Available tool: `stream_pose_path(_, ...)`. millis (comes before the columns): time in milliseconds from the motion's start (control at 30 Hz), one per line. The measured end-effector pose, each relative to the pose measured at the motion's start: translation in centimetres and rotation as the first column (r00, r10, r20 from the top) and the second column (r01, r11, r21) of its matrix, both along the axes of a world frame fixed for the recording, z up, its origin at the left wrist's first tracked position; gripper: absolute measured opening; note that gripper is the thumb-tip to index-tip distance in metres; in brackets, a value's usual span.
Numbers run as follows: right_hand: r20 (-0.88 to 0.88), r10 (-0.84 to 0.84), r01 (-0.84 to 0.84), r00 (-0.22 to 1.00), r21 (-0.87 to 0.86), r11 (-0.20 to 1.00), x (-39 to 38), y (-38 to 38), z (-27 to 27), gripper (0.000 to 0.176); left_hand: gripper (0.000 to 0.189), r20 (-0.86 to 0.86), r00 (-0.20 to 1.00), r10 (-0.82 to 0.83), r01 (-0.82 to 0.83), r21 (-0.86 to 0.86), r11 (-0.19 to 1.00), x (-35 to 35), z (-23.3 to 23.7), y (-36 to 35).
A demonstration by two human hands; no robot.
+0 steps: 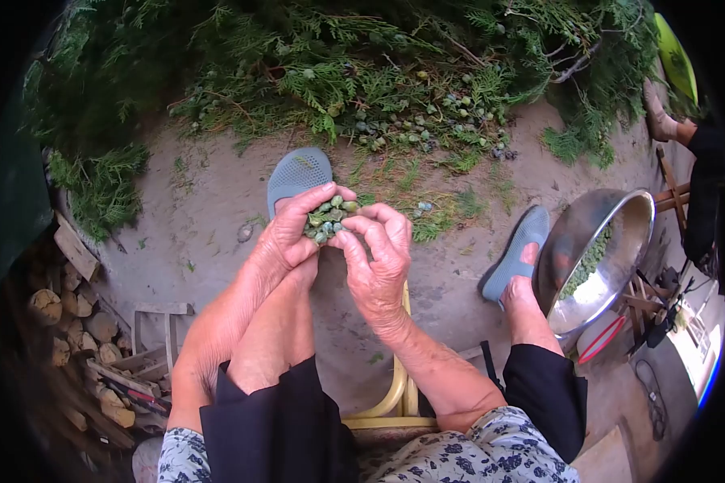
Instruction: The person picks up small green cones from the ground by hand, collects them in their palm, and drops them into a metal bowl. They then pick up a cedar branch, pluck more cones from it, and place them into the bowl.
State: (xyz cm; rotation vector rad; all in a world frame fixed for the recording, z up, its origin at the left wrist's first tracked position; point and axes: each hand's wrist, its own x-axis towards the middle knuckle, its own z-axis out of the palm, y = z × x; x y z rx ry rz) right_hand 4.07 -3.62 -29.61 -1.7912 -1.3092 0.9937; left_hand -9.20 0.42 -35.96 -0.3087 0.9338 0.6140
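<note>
My left hand (292,227) is curled around a small heap of green cones (330,216), which lie in its palm and against its fingers. From the right, my right hand (377,249) touches the heap, its thumb and fingertips pinched at the cones' edge. Whatever sits between those fingertips is too small to make out. Both hands are above my bent leg and a grey-blue shoe (300,173). A shiny metal bowl (638,241) stands tilted at the right, with green cones inside.
Cut evergreen branches (338,72) cover the far ground, with loose cones among them. Stacked firewood (101,326) and a wooden frame (171,338) are at the left. My other shoe (520,249) is beside the bowl. Another person's bare foot (660,125) shows at the upper right.
</note>
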Motion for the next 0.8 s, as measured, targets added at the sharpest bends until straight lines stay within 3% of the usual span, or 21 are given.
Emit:
stream_pose_path(33, 0.12, 0.035, -0.04, 0.992, 0.043, 0.998, -0.2, 0.3, 0.0, 0.021, 0.023, 0.046, 0.999, 0.006, -0.006, -0.003, 1.0, 0.0, 0.1, 0.1)
stream_pose_path(67, 0.07, 0.046, -0.05, 0.996, 0.055, 0.997, -0.5, 0.6, -0.4, 0.022, 0.02, 0.067, 0.997, 0.039, -0.037, -0.026, 0.999, 0.1, -0.1, 0.1)
stream_pose_path(100, 0.064, 0.049, -0.053, 0.997, 0.058, 0.997, -0.9, 1.0, -0.6, 0.022, 0.02, 0.06, 0.997, 0.042, -0.041, -0.024, 0.999, 0.2, -0.1, 0.0)
stream_pose_path(167, 0.23, 0.136, -0.161, 0.964, 0.096, 0.982, -1.5, 1.7, -0.7, 0.022, 0.018, -0.023, 0.998, 0.058, -0.059, -0.024, 0.998, 0.4, 0.1, -0.1)
stream_pose_path(300, 0.341, 0.238, -0.256, 0.909, 0.007, 0.967, -2.1, 2.2, -0.7, 0.02, 0.019, 0.064, 0.993, 0.096, -0.092, -0.059, 0.994, 0.4, 0.5, 0.2)
stream_pose_path(433, 0.295, 0.25, -0.258, 0.922, -0.014, 0.966, -2.1, 2.3, -0.8, 0.016, 0.019, 0.012, 0.994, 0.112, -0.111, -0.054, 0.992, 0.2, -1.2, -0.8)
stream_pose_path(500, 0.155, 0.192, -0.2, 0.969, 0.038, 0.979, -2.0, 2.3, -0.9, 0.011, 0.018, -0.009, 0.995, 0.104, -0.104, -0.046, 0.994, 0.1, -1.5, -0.9)
stream_pose_path(533, 0.164, 0.189, -0.198, 0.968, 0.036, 0.98, -1.7, 2.4, -0.8, 0.011, 0.018, 0.001, 0.995, 0.101, -0.101, -0.047, 0.994, 0.1, -1.6, -1.0)
stream_pose_path(600, -0.08, -0.073, 0.076, 0.994, 0.038, 0.996, -0.9, 2.6, -0.6, 0.006, 0.021, -0.058, 0.996, 0.074, -0.073, 0.018, 0.997, 0.1, -0.5, -0.7)
stream_pose_path(633, -0.128, -0.177, 0.169, 0.976, -0.071, 0.983, 0.4, 2.7, -1.2, 0.008, 0.021, -0.046, 0.996, 0.07, -0.07, 0.014, 0.997, -0.1, 0.0, -0.4)
stream_pose_path(700, -0.055, -0.289, 0.288, 0.956, -0.039, 0.957, 2.8, 3.2, -2.8, 0.015, 0.025, 0.056, 0.998, -0.019, 0.015, 0.069, 0.997, -0.3, 0.7, -0.1)
stream_pose_path(733, -0.035, -0.3, 0.299, 0.953, -0.032, 0.954, 3.7, 2.7, -3.2, 0.015, 0.029, 0.033, 0.999, -0.008, 0.006, 0.052, 0.999, -0.2, 0.4, -0.2)
stream_pose_path(800, 0.032, -0.1, 0.103, 0.994, -0.14, 0.985, 5.1, 1.4, -4.3, 0.023, 0.029, 0.047, 0.999, -0.026, 0.024, 0.046, 0.999, -0.3, 0.5, -0.1)
